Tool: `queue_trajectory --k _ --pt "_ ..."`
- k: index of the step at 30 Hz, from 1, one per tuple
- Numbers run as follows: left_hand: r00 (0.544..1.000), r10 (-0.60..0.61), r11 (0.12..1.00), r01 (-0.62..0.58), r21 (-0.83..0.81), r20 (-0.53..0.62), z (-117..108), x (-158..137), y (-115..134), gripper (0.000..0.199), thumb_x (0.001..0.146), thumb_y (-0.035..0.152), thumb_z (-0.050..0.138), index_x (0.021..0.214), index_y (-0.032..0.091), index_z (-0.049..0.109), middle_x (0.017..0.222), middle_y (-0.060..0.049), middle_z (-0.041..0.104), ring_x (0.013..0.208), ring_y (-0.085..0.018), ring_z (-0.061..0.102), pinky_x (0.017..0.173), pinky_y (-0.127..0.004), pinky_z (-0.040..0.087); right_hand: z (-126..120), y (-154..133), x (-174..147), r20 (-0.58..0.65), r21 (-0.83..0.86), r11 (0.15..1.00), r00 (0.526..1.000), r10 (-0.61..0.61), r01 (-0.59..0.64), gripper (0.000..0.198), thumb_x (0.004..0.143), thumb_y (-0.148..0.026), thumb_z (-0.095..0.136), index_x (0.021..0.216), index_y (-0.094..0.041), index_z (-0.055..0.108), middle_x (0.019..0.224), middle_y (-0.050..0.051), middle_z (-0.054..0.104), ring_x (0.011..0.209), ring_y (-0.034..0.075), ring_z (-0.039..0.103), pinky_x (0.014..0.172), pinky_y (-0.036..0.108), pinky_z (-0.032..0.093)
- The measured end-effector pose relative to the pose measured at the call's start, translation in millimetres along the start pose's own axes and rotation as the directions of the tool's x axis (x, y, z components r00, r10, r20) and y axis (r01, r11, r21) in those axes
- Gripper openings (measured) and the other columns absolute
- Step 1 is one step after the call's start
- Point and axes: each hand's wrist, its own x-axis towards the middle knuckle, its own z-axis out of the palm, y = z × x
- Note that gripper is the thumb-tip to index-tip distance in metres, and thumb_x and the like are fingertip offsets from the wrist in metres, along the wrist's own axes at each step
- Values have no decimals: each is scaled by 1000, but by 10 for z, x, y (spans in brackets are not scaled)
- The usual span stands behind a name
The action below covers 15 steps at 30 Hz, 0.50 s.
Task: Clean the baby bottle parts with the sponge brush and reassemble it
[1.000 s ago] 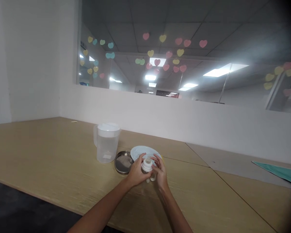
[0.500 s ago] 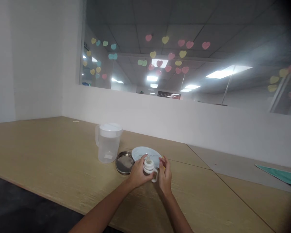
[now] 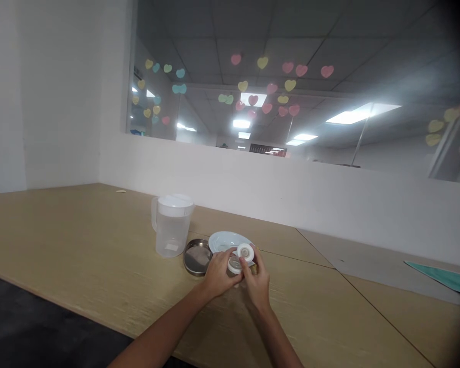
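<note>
My left hand (image 3: pixel 219 273) is wrapped round a baby bottle (image 3: pixel 234 265), whose open round mouth faces up toward me. My right hand (image 3: pixel 257 280) pinches a white ring-shaped bottle cap (image 3: pixel 245 253) between thumb and fingers. The cap is tilted, its round underside showing, and sits just above and to the right of the bottle's mouth. Most of the bottle's body is hidden by my fingers. Right behind both hands lies a pale blue-white plate (image 3: pixel 224 240). Something small and yellow shows beside my right fingers, too hidden to name.
A shallow round metal dish (image 3: pixel 197 257) lies left of my hands. Beyond it stands a clear plastic pitcher (image 3: pixel 172 230) with a white lid. A green cloth-like piece (image 3: pixel 444 278) lies at far right. The wooden table (image 3: pixel 99 255) meets a white wall below a window.
The white cap with its nipple has come off the baby bottle and is tipped over in my right hand, which has closed on it. My left hand still grips the bottle.
</note>
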Motion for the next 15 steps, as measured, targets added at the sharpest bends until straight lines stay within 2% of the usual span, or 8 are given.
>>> queue_trajectory --k 3,5,9,12,15 --pt "998 50 998 -48 42 -29 -26 -3 4 51 73 41 67 117 20 53 114 -9 63 106 -27 56 93 -44 41 -51 -40 100 73 276 935 975 209 -221 54 65 -51 72 108 -19 62 107 10 67 97 27 63 84 42 52" --pt "996 82 995 -80 51 -44 -60 0 8 46 78 44 64 116 20 55 112 -8 63 106 -26 56 93 -43 41 -98 -64 152 148 415 857 952 268 -306 46 64 -47 75 100 -21 64 101 7 69 93 25 65 85 42 52" --pt "983 153 987 -147 62 -102 -111 9 35 32 88 40 52 112 20 60 113 -8 62 106 -23 54 93 -40 40 -168 -108 180 202 553 771 948 244 -316 34 63 -42 78 89 -24 66 98 4 68 96 24 64 94 46 48" --pt "968 185 982 -176 72 -167 -93 6 71 24 91 35 47 100 21 65 103 -7 65 98 -21 56 89 -39 41 -195 -143 157 248 596 724 937 245 -347 33 60 -43 80 82 -23 66 99 6 69 100 27 63 98 53 43" --pt "938 225 974 -221 42 -265 -55 -5 116 23 93 30 45 91 19 65 89 -6 66 87 -19 57 83 -36 44 -229 -185 135 335 670 602 901 276 -434 31 57 -40 82 79 -22 68 102 7 69 105 27 61 104 51 38"
